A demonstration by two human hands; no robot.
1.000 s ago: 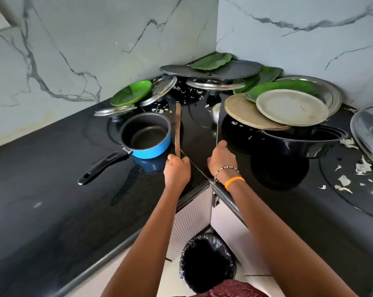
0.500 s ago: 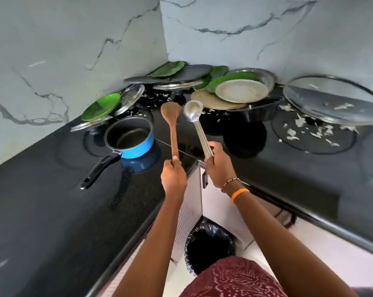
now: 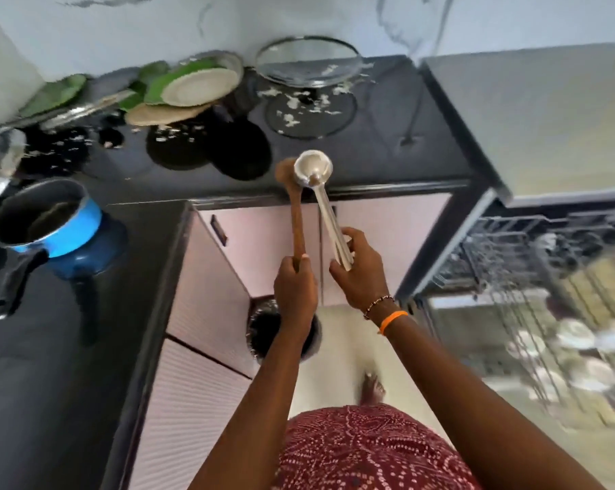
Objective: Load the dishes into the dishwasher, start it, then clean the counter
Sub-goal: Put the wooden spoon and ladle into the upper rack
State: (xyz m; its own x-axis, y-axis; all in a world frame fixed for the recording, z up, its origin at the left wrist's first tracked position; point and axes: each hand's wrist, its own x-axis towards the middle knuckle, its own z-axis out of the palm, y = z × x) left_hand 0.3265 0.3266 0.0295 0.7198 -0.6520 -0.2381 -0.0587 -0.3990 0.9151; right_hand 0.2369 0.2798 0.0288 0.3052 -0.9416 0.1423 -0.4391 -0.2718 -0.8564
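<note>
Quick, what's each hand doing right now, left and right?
Left hand: grips the wooden spoon by its handle.
Right hand: holds the steel ladle by its handle.

I saw the left hand (image 3: 294,284) gripping a wooden spoon (image 3: 296,210) and the right hand (image 3: 361,274) gripping a steel ladle (image 3: 318,187), both utensils pointing toward 12 o'clock; the open dishwasher (image 3: 532,277) stood at 3 o'clock.

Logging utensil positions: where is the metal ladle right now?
In the head view, centre frame: the metal ladle is held upright in the right hand, beside the wooden spoon.
</note>
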